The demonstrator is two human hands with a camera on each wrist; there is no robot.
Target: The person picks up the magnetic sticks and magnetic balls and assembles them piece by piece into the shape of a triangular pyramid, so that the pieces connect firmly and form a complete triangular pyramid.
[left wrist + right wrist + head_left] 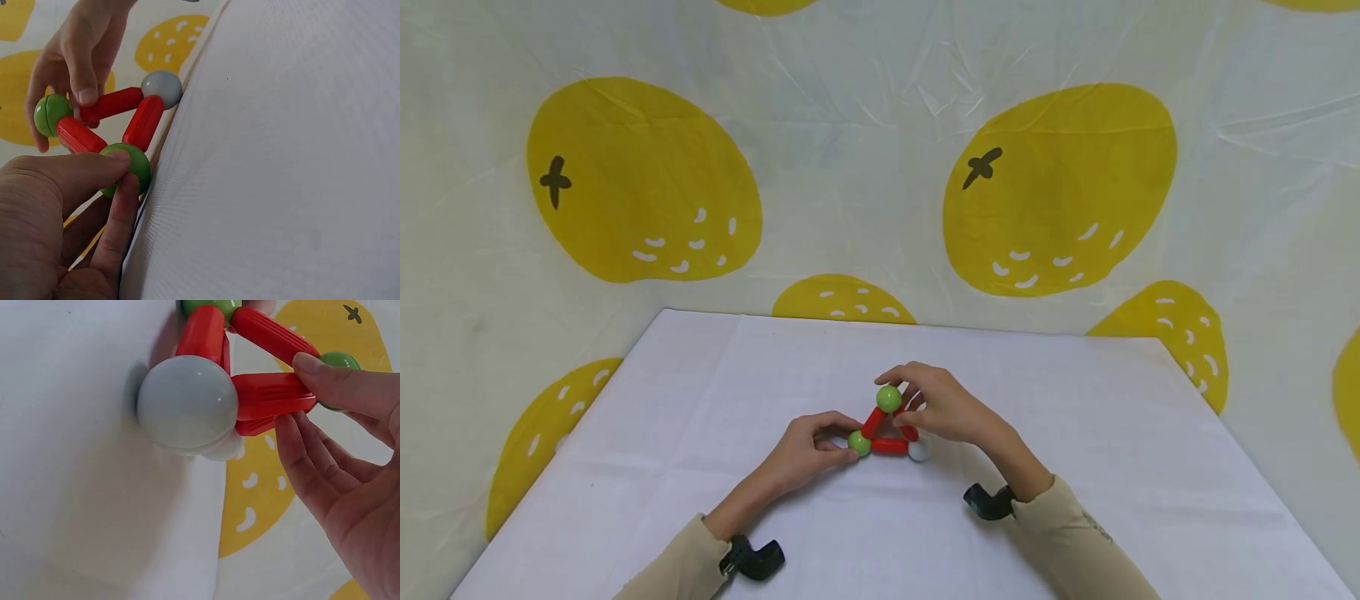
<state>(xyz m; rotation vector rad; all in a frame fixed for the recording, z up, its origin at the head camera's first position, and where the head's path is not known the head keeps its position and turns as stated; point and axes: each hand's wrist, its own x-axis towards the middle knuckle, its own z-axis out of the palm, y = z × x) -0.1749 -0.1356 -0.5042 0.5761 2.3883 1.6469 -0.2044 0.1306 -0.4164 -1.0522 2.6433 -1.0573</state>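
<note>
Red rods and balls form an upright frame on the white cloth, like a magnetic building toy. My left hand (797,457) pinches the lower-left green ball (139,167) between thumb and fingers. My right hand (946,407) pinches the upper end of a slanting red rod (272,394), just below the top green ball (889,398). That rod runs down to a grey-white ball (186,403) at the lower right. A level red rod (890,447) joins the two lower balls. Behind the grey-white ball, the right wrist view shows part of another pale ball (226,447) and more red rod, mostly hidden.
The frame stands near the middle of a table (700,375) covered with white cloth. Beyond its far edge hangs a pale backdrop (865,167) printed with yellow fruit. Black wrist mounts (758,558) stick out beside both beige sleeves (1075,542).
</note>
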